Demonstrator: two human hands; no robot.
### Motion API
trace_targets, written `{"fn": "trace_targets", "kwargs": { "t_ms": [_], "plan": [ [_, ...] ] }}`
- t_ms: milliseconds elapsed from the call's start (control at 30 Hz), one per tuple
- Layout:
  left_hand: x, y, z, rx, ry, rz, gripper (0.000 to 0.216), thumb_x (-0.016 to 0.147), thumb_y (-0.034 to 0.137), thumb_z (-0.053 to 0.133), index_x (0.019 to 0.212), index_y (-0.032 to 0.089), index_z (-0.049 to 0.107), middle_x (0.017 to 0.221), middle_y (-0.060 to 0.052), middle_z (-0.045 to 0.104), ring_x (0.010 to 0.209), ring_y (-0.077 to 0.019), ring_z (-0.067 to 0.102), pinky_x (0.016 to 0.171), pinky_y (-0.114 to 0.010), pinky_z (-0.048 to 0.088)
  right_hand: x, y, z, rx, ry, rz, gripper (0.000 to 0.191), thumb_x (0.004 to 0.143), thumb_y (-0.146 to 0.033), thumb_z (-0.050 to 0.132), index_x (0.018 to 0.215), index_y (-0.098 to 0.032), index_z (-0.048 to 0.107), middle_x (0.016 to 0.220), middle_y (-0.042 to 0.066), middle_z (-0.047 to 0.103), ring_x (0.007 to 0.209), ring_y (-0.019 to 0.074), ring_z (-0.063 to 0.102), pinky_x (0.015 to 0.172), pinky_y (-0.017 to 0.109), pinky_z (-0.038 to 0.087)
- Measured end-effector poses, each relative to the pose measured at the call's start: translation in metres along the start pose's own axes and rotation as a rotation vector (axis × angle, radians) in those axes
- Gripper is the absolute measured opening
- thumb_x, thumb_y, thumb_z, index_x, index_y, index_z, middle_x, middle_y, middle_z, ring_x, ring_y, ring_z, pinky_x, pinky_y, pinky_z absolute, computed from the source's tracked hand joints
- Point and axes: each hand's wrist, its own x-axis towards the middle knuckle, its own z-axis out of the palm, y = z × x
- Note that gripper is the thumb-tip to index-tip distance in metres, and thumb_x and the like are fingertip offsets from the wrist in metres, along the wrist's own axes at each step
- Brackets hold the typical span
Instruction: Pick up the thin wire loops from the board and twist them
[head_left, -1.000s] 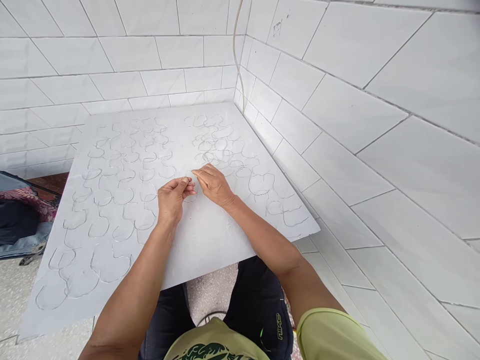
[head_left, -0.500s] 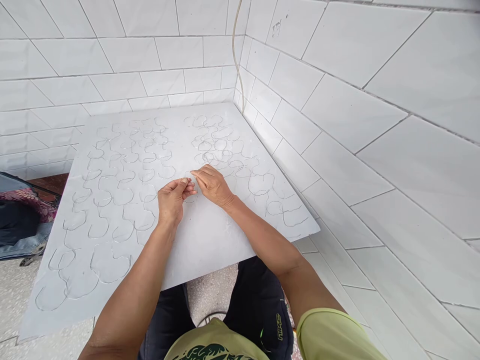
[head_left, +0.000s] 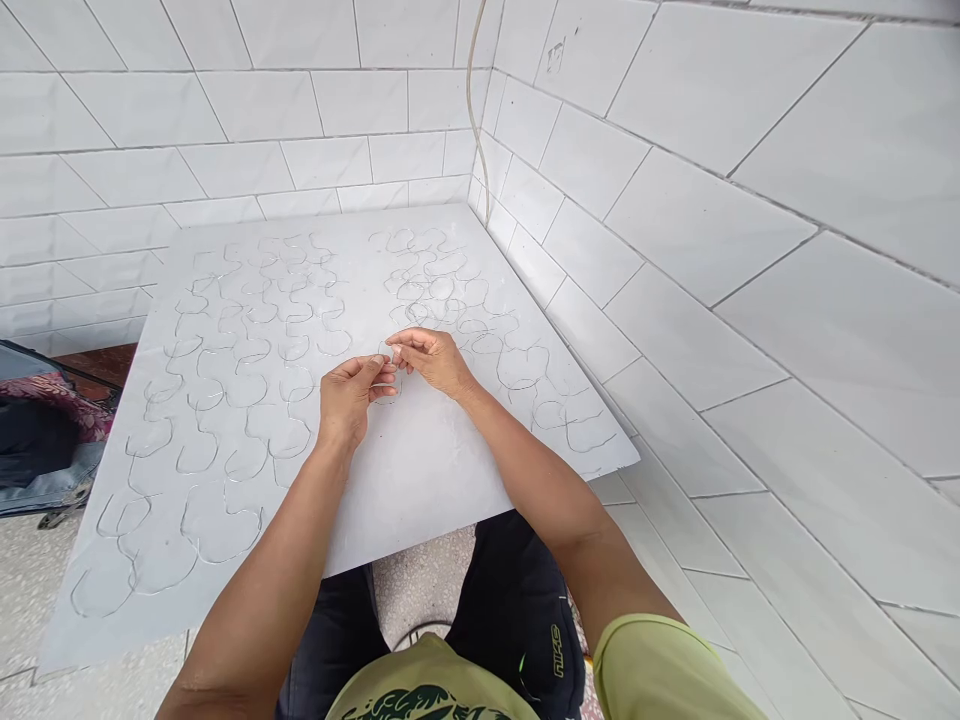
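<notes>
The bench [head_left: 420, 480], a white board set into a corner of tiled walls [head_left: 712, 200], has not been moved over the last second. The same holds for what lies on it. Two fields of thin bent shapes are laid out flat, a wide one on the left [head_left: 240, 380] and a narrower one on the right [head_left: 465, 300]. A cable [head_left: 474, 120] hangs down the corner, and a bag [head_left: 45, 440] lies on the floor at the far left.

The change is confined to the hands. The right hand [head_left: 439, 360], which a second ago lay low and flat with its fingers stretched leftward, has been raised and turned, and its fingers are now curled in a pinch. The left hand [head_left: 346, 395] has been shifted slightly up and to the right, its fingertips closed and met by those of the right.

Between the two pinches a short wire [head_left: 388, 392] is gripped just above the middle of the bench, apart from both fields. Only a small loop of it can be made out below the fingertips. The rest is too fine to trace.

From the new wrist angle, it is judged that the wire is being twisted or bent between the fingers rather than merely held. It has not been laid among the shapes.
</notes>
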Motion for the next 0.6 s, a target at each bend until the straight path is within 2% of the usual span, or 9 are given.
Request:
{"fn": "trace_targets", "kwargs": {
  "t_ms": [233,333,500,600],
  "plan": [
    [0.001,0.003,-0.003,0.051,-0.041,-0.054,0.022,0.077,0.032,0.081,0.086,0.012,0.078,0.088,-0.013,0.075,0.071,-0.0155,0.066,0.063,-0.03,0.058,-0.001,-0.003,-0.01,-0.19,0.015,-0.123,0.02,0.091,-0.028,0.057,0.097,-0.022,0.076,0.086,0.001,0.071,0.077,0.0133,0.066,0.074,0.028,0.053],
    [0.0,0.004,-0.002,0.041,-0.072,-0.098,0.028,0.079,0.036,0.081,0.091,0.011,0.077,0.094,-0.014,0.075,0.073,-0.0164,0.067,0.063,-0.03,0.058,-0.001,-0.004,-0.011,-0.184,0.012,-0.096,0.02,0.091,-0.028,0.057,0.097,-0.021,0.075,0.083,0.001,0.071,0.074,0.0132,0.065,0.073,0.028,0.053],
    [-0.001,0.007,0.001,-0.022,-0.032,-0.146,0.045,0.085,0.049,0.075,0.11,0.012,0.07,0.104,-0.019,0.076,0.083,-0.0228,0.074,0.079,-0.04,0.062,0.0,-0.007,-0.013,-0.15,0.045,-0.028,0.02,0.09,-0.03,0.058,0.098,-0.021,0.074,0.082,0.001,0.07,0.071,0.013,0.063,0.071,0.028,0.053],
    [0.0,0.009,-0.001,-0.046,-0.003,-0.166,0.043,0.089,0.048,0.07,0.111,0.012,0.067,0.104,-0.021,0.076,0.091,-0.0273,0.075,0.088,-0.046,0.061,0.001,-0.009,-0.016,-0.161,0.039,0.018,0.02,0.09,-0.033,0.061,0.096,-0.021,0.075,0.079,0.001,0.07,0.069,0.0129,0.061,0.066,0.027,0.052]
  ]
}}
